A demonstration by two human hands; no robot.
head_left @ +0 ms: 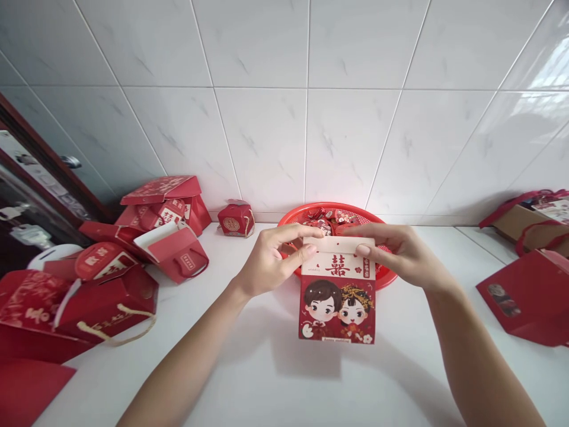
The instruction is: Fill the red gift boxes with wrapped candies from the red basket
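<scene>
A red and cream paper packet with two cartoon figures hangs upright between my hands, above the white surface. My left hand pinches its top left part between thumb and fingers. At the top right, my right hand grips it the same way. Behind the packet stands a red plastic basket holding small red wrapped pieces. The packet and my hands hide part of the basket.
Red gift boxes are piled at the left, and a small red box stands near the tiled wall. Another red box and an open brown box are at the right.
</scene>
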